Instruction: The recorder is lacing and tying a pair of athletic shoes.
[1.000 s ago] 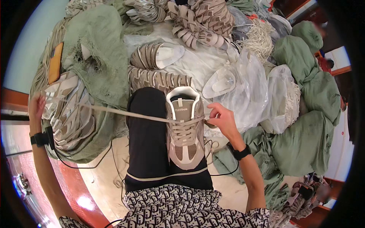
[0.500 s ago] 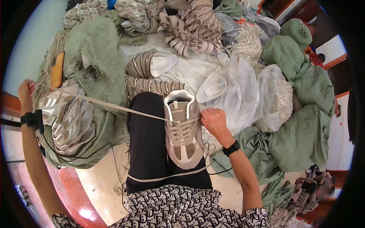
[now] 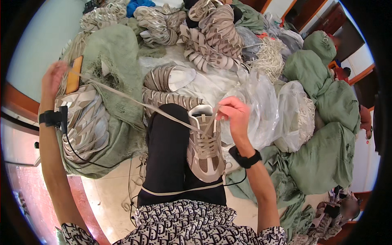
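Note:
A beige and brown sneaker (image 3: 207,157) rests on my dark-trousered lap, toe toward me, its lower eyelets laced. One long flat beige shoelace (image 3: 143,107) runs from the top of its lacing, over the lap, far out to the left. My left hand (image 3: 55,77) is closed on that end, slightly blurred, beside an orange-yellow phone-like slab (image 3: 74,74). Just right of the sneaker's collar, my right hand (image 3: 233,113) pinches the shorter lace strand, which rises from the tongue. A loop of lace (image 3: 179,193) lies across my thighs.
Bundled shoe uppers (image 3: 83,122) lie on a green sack (image 3: 118,53) at left. Ahead are more stacked uppers (image 3: 218,38), white insoles (image 3: 181,77) and clear plastic bags (image 3: 261,106). A bundle of white laces (image 3: 269,53) and full green sacks (image 3: 322,155) stand at right.
My right hand has risen off the sneaker's side, lifting the short strand. My left hand has moved up and inward, and the long lace now sags. The whole view has shifted slightly.

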A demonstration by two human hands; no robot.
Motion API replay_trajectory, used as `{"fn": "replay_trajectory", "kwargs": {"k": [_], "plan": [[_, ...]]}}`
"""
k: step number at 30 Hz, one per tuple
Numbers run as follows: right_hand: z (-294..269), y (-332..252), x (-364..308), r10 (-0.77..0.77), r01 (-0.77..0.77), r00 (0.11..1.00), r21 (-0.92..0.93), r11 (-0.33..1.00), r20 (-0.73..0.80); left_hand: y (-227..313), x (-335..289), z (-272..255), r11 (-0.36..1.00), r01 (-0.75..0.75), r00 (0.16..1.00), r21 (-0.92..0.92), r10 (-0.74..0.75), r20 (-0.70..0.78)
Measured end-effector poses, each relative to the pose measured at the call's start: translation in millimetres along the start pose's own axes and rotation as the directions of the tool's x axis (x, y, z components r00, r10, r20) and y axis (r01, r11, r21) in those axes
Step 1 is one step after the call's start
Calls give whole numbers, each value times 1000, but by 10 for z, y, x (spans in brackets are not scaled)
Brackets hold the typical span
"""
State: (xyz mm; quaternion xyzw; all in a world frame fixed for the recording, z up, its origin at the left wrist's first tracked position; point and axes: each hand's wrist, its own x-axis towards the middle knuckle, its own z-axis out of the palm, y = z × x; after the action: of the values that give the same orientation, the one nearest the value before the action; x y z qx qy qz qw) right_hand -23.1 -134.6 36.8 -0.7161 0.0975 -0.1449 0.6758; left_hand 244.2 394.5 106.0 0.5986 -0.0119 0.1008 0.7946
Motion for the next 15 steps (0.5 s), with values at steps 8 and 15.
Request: {"fn": "replay_trajectory", "kwargs": {"k": [8, 15], "plan": [[340, -159, 49, -47, -269, 917, 699, 663, 397, -605, -2157, 2158, 611, -543, 694, 576, -60, 717], [51, -332, 115, -115, 246, 890, -253, 936, 441, -912, -2785, 2952, 945, 253, 657, 207, -325, 680]]}}
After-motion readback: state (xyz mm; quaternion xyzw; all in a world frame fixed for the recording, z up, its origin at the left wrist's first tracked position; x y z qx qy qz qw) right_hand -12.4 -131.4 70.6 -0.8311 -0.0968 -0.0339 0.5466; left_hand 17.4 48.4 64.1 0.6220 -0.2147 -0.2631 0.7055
